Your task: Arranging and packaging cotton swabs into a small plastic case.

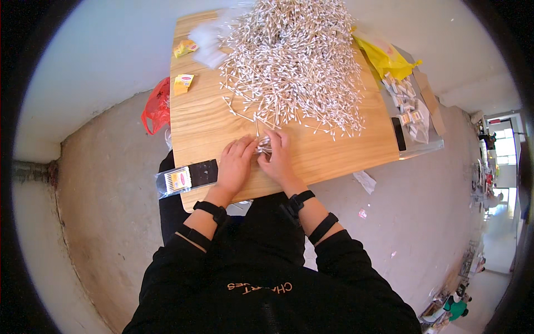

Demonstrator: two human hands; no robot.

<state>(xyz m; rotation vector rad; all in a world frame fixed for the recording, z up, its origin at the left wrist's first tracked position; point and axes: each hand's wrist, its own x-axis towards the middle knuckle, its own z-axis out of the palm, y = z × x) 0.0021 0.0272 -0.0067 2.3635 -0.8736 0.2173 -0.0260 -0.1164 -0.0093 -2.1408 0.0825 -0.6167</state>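
Note:
Between my two hands, near the front of the wooden table, stands a small bunch of cotton swabs (264,146). My right hand (278,157) curls around its right side, thumb and fingers bent onto it. My left hand (236,162) presses against the other side with its fingers together and bent, the fingertips partly hidden. Just beyond my hands spreads a huge heap of loose cotton swabs (300,61) with white tips and pale sticks. To the left of my left hand, a clear packet of cotton swabs with a yellow label (178,180) lies across a black flat object (203,172).
Two yellow labels (183,83) and clear plastic bags (208,47) lie on the table's left. A red bag (158,106) hangs beside it. At the right stand a box of packed swabs (409,103), a yellow bag (389,58) and a phone (398,133). A person (456,308) is far right.

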